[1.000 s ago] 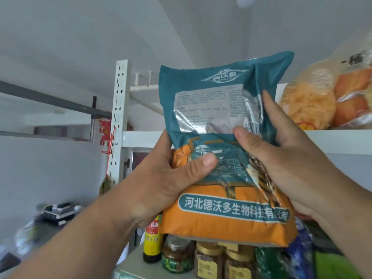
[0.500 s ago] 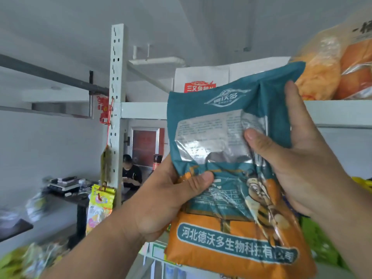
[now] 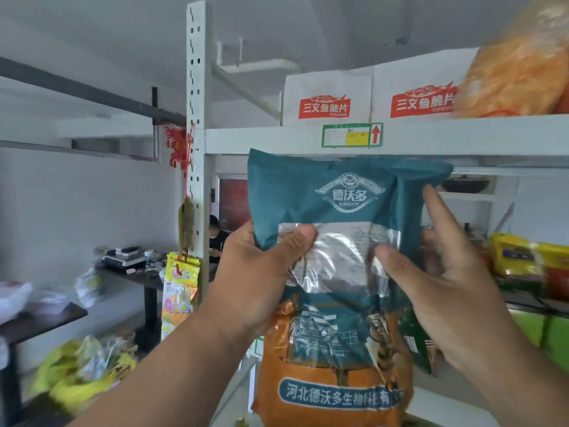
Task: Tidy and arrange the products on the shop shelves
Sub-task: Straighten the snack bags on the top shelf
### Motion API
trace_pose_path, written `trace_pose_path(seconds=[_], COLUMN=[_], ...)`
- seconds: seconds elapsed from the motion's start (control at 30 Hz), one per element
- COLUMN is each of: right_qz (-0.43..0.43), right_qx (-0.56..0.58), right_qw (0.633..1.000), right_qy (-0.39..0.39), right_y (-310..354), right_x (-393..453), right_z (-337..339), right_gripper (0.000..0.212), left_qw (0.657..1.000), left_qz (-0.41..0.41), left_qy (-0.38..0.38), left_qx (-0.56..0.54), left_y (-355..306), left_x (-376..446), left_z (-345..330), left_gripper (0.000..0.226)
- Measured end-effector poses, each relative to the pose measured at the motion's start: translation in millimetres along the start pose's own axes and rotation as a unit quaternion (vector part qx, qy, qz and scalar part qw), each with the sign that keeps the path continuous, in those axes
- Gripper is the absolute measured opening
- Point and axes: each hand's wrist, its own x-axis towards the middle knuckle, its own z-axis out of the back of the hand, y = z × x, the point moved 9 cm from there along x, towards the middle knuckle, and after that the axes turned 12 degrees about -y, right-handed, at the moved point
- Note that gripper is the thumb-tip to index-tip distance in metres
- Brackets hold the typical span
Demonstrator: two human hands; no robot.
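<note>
Right up close, both hands have the teal-and-orange bag (image 3: pixel 335 272) held upright in front of the shelving, printed back panel facing us, most likely so it can be read and squared up ahead of shelving. The left hand (image 3: pixel 255 278) clamps the bag's left edge, thumb pressed flat across the shiny clear window, fingers curled out of sight behind. The right hand (image 3: pixel 443 291) takes the opposite side: thumb pinching onto the front near the window, fingers fairly straight and reaching up behind the right edge, bracing the floppy pack so it doesn't fold over. So that's a firm two-sided grip, neither hand free.

The bag sits in mid-air, its top corner just under the white shelf edge (image 3: pixel 462 134) with the green-framed price label (image 3: pixel 352 135); it is not resting on any shelf yet.

Just past the right hand, on the shelf level behind, lie yellow and red packets (image 3: pixel 523 257), soft with blur, so I'd not swear to what they are. To the left, a bright yellow packet (image 3: pixel 180 288) hangs beside the perforated upright post (image 3: pixel 197 118), with a red knot ornament (image 3: pixel 177 146) tied higher up.

Up top, two white cartons with red labels (image 3: pixel 326 97) stand side by side, and a big clear bag of orange snacks (image 3: pixel 517 69) sits to their right.

Far back, a dark table (image 3: pixel 144 275) carries clutter, and a seated person (image 3: pixel 217 238) is beyond it.
</note>
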Motion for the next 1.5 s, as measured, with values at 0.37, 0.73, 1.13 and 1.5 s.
trace_pose_path(seconds=[0.37,0.73,1.13,1.5], right_qz=[-0.102,-0.002,0.050,0.018], right_qx=[0.053,-0.210,-0.327,-0.335], right_qw=[0.991,0.977,0.917,0.880], right_qy=[0.068,-0.026,0.224,0.336], right_y=[-35,-32,-46,-116], right_x=[-12,-3,13,-78], right_z=[-26,14,-51,-92], right_gripper=[0.088,0.058,0.020,0.031], left_qw=[0.954,0.991,0.989,0.936], left_qz=[-0.190,-0.031,0.004,-0.056], left_qy=[0.043,0.002,0.086,0.133], left_qx=[0.226,0.134,0.121,0.322], left_y=[-14,24,79,83], left_x=[-42,-12,-15,-22], left_z=[-23,22,44,77], left_gripper=[0.023,0.011,0.016,0.008])
